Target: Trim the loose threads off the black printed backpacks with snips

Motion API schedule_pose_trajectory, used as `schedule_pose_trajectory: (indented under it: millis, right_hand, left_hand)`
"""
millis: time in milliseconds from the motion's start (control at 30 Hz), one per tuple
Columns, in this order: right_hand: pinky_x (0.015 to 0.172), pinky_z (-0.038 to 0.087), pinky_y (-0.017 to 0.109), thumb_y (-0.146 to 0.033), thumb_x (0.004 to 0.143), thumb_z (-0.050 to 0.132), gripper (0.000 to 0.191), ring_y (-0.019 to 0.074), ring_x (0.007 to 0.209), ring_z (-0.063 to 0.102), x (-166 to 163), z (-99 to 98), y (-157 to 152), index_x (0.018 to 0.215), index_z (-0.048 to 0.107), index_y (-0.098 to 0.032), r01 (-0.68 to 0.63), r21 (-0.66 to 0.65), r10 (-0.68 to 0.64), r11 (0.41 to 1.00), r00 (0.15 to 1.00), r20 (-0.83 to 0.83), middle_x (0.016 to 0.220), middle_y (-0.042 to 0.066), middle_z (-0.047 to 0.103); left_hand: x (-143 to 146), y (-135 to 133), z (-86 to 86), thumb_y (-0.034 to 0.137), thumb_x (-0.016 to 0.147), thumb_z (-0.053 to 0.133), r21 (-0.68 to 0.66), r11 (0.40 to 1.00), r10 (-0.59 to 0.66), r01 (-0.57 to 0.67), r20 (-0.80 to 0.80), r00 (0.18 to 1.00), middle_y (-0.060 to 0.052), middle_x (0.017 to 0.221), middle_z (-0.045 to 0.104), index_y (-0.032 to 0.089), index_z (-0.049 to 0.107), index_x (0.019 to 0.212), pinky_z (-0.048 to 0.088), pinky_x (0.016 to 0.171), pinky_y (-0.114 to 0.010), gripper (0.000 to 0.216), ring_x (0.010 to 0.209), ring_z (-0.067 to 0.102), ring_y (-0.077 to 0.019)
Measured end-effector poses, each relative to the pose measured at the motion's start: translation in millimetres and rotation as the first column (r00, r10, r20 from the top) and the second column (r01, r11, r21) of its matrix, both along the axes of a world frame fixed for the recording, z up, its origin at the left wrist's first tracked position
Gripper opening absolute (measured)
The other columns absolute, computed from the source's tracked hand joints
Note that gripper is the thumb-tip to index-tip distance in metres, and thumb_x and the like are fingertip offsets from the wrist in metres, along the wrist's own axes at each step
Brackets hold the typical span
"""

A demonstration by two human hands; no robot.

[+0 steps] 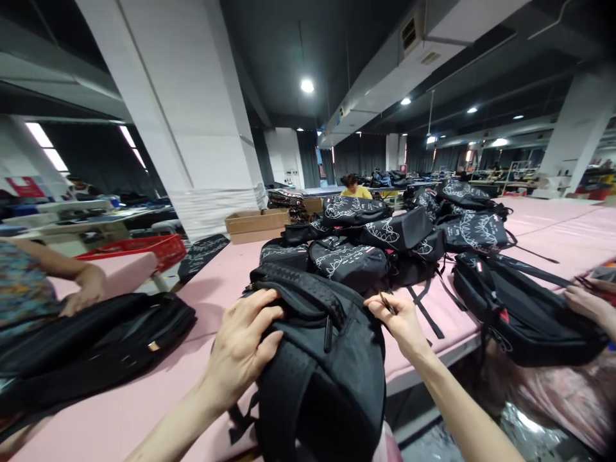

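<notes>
A black backpack (346,378) stands tilted in front of me, its straps and back side towards me. My left hand (248,343) grips its upper left edge, fingers bent over the fabric beside the top carry handle (308,289). At the upper right edge, my right hand (399,317) is closed in a pinch around a small dark tool (387,303), mostly hidden by the fingers. The fingertips touch the backpack's seam. A dark zipper pull (328,333) hangs on the panel between my hands.
Several black backpacks with white scribble prints (349,260) are piled on the pink table (212,273). Co-workers' hands handle a black bag (110,340) at left and a backpack (529,314) at right. Behind stand a cardboard box (257,224), a red crate (158,251) and a white pillar (183,115).
</notes>
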State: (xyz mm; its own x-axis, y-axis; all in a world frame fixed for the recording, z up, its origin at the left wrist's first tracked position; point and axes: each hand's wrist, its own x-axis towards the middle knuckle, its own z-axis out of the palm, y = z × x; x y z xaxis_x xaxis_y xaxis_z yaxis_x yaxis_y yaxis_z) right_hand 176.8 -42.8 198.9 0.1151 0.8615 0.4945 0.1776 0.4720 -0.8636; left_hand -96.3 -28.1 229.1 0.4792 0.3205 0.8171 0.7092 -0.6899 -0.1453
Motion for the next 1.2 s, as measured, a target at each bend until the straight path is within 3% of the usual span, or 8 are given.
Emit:
schedule_pose_trajectory:
  millis: [100, 233, 300, 467, 633, 767, 900, 1200]
  right_hand:
    - [0.064, 0.043, 0.024, -0.030, 0.073, 0.062, 0.017, 0.0136, 0.070, 0.055, 1, -6.7, 0, 0.085, 0.069, -0.019, 0.021, 0.076, -0.025, 0.997, 0.998, 0.063, 0.076, 0.001, 0.061]
    - [0.061, 0.040, 0.022, -0.026, 0.073, 0.062, 0.017, 0.0124, 0.068, 0.053, -2, -11.1, 4, 0.088, 0.067, -0.020, 0.016, 0.100, -0.024, 0.995, 0.997, 0.080, 0.074, -0.001, 0.057]
    - [0.061, 0.040, 0.022, -0.026, 0.073, 0.062, 0.017, 0.0126, 0.068, 0.053, -2, -11.9, 7, 0.088, 0.067, -0.020, 0.017, 0.088, -0.023, 0.996, 0.997, 0.073, 0.075, -0.001, 0.057]
    - [0.068, 0.043, 0.024, -0.027, 0.075, 0.061, 0.017, 0.0147, 0.077, 0.057, 4, -12.3, 8, 0.090, 0.066, -0.022, 0.006, 0.099, -0.019, 0.995, 0.990, 0.137, 0.083, 0.000, 0.061]
    - [0.074, 0.046, 0.027, -0.028, 0.077, 0.059, 0.032, 0.0177, 0.090, 0.059, 9, -8.8, -10, 0.108, 0.057, -0.023, 0.022, 0.135, -0.055, 0.991, 0.968, 0.243, 0.101, 0.003, 0.063]
    - [0.064, 0.045, 0.024, -0.032, 0.083, 0.052, 0.017, 0.0156, 0.075, 0.059, 6, -6.2, -23, 0.095, 0.059, -0.021, 0.053, 0.189, -0.112, 0.981, 0.942, 0.318, 0.087, 0.003, 0.064]
    - [0.056, 0.042, 0.023, -0.029, 0.080, 0.057, 0.012, 0.0136, 0.065, 0.057, 2, -6.9, -26, 0.088, 0.062, -0.021, 0.046, 0.213, -0.108, 0.976, 0.952, 0.288, 0.080, 0.001, 0.065]
    - [0.066, 0.045, 0.027, -0.025, 0.082, 0.056, 0.010, 0.0157, 0.070, 0.061, -9, -1.6, -27, 0.086, 0.065, -0.021, 0.004, 0.346, -0.130, 0.938, 0.932, 0.339, 0.078, 0.003, 0.067]
  left_hand:
    - [2, -7, 6.5, 0.024, 0.086, 0.041, -0.005, 1.000, -0.024, 0.024, 0.022, 0.999, -0.008, 0.106, 0.058, 0.020, 0.055, 0.097, 0.042, 0.085, -0.037, 0.018, 0.100, 0.054, -0.0233]
    - [22, -35, 32.0, 0.025, 0.083, 0.056, 0.082, 0.996, 0.017, -0.019, 0.033, 0.999, -0.003, 0.087, 0.059, 0.025, 0.056, 0.097, 0.038, 0.080, -0.036, 0.014, 0.085, 0.054, -0.0203]
    - [43, -44, 48.5, 0.032, 0.080, 0.061, 0.111, 0.994, 0.011, 0.002, -0.111, 0.994, -0.002, 0.085, 0.060, 0.026, 0.059, 0.098, 0.035, 0.080, -0.037, 0.019, 0.084, 0.053, -0.0203]
    - [82, -38, 73.3, 0.044, 0.079, 0.060, -0.085, 0.996, -0.015, -0.028, -0.469, 0.883, -0.001, 0.074, 0.059, 0.025, 0.067, 0.081, 0.033, 0.066, -0.032, 0.020, 0.072, 0.050, -0.0164]
    - [80, -33, 71.1, 0.033, 0.078, 0.063, -0.222, 0.965, 0.024, -0.141, -0.459, 0.888, 0.001, 0.065, 0.060, 0.024, 0.066, 0.066, 0.031, 0.056, -0.028, 0.016, 0.070, 0.050, -0.0164]
    - [79, -37, 73.0, 0.026, 0.079, 0.060, -0.306, 0.935, 0.018, -0.178, -0.463, 0.886, 0.000, 0.064, 0.059, 0.021, 0.063, 0.063, 0.032, 0.053, -0.027, 0.018, 0.068, 0.049, -0.0166]
    - [84, -37, 70.7, 0.021, 0.081, 0.054, -0.336, 0.915, 0.066, -0.223, -0.419, 0.906, -0.002, 0.065, 0.057, 0.018, 0.057, 0.063, 0.034, 0.056, -0.027, 0.019, 0.069, 0.048, -0.0173]
    - [86, -37, 57.2, 0.020, 0.086, 0.044, -0.344, 0.925, 0.059, -0.160, -0.287, 0.956, -0.002, 0.067, 0.054, 0.018, 0.052, 0.065, 0.037, 0.060, -0.027, 0.022, 0.069, 0.046, -0.0163]
